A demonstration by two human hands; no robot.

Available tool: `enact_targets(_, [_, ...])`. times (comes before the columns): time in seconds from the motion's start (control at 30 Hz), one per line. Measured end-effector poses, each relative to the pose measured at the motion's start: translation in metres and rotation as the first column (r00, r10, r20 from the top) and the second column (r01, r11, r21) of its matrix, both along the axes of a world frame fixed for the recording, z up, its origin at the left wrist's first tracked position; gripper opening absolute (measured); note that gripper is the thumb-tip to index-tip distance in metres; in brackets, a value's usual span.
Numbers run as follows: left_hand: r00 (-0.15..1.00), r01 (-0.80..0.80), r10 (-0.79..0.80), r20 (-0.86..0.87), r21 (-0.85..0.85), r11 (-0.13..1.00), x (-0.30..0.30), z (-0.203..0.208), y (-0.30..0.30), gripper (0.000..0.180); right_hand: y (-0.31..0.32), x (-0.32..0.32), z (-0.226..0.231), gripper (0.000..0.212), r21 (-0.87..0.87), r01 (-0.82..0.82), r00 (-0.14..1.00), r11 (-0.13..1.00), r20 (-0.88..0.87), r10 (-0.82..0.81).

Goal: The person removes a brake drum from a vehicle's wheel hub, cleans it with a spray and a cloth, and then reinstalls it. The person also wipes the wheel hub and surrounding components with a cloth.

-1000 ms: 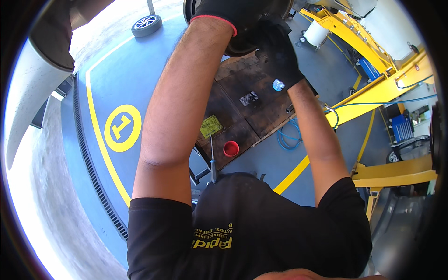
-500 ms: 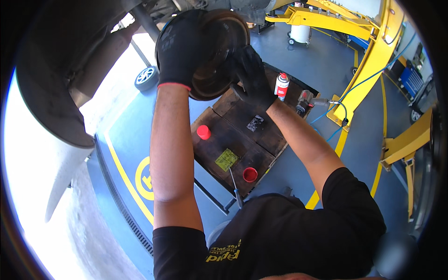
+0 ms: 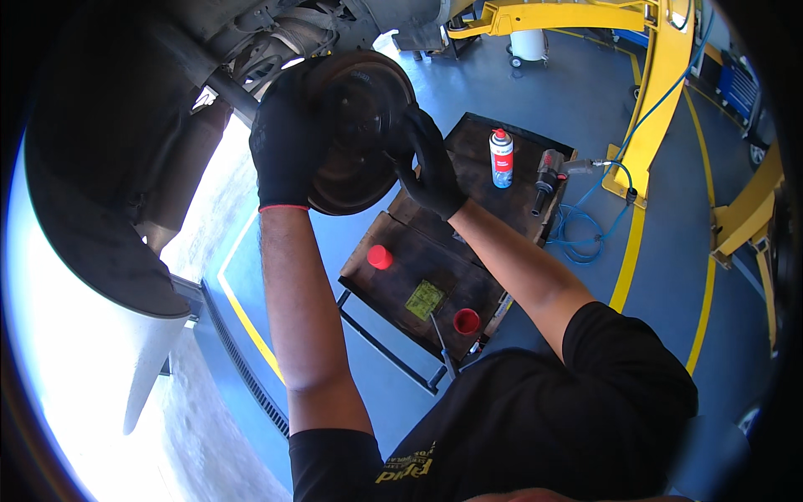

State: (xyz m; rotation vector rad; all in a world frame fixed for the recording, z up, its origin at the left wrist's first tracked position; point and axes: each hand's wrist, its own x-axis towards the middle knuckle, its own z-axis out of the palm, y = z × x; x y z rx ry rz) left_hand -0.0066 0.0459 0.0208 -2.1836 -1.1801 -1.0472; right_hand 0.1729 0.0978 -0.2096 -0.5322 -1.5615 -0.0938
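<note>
A dark, rusty brake drum (image 3: 361, 125) is held up in front of me beside the car's underside, its round face turned toward me. My left hand (image 3: 288, 142), in a black glove with a red cuff edge, grips the drum's left rim; its fingertips are hidden. On the opposite rim, my right hand (image 3: 429, 163), also black-gloved, is closed against the drum's right edge. Behind and below it is a dark-topped work cart (image 3: 393, 224). On the cart stand a white and red spray can (image 3: 501, 159) and an impact wrench (image 3: 548, 181).
Nearer on the cart lie a red cap (image 3: 380, 257), a yellow-green pad (image 3: 424, 299), an open red tub (image 3: 467, 321) and a thin tool with a handle (image 3: 445, 347). The car's wheel arch (image 3: 100, 209) fills the left. A yellow lift post (image 3: 657, 100) and coiled blue hose (image 3: 581, 234) are right.
Both hands have carried the brake drum left, closer to the car and away from above the cart. The view has shifted too, showing more of the suspension and the hose.
</note>
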Motion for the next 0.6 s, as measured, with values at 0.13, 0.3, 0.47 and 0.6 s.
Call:
enact_targets(0.13, [0.998,-0.015,0.016,0.064,-0.016,1.0,0.008,-0.001,-0.012,0.048,-0.018,-0.015,0.015,0.076,0.007,0.076,0.994,0.997,-0.083,-0.075])
enact_targets(0.3, [0.995,-0.089,0.09,0.046,-0.024,0.996,-0.001,-0.002,-0.008,0.053,-0.015,0.014,0.016,0.039,-0.459,-0.209,0.934,0.863,-0.356,0.037])
enact_targets(0.47, [0.994,-0.099,0.103,0.047,-0.072,0.993,0.005,0.0,-0.004,0.055,-0.038,0.093,-0.084,0.038,-0.375,-0.53,0.727,0.76,-0.663,0.18])
enact_targets(0.6, [0.996,-0.087,0.088,0.011,-0.038,0.995,0.006,0.001,-0.01,0.058,-0.121,0.161,-0.152,0.05,-0.578,-0.53,0.764,0.62,-0.643,0.054])
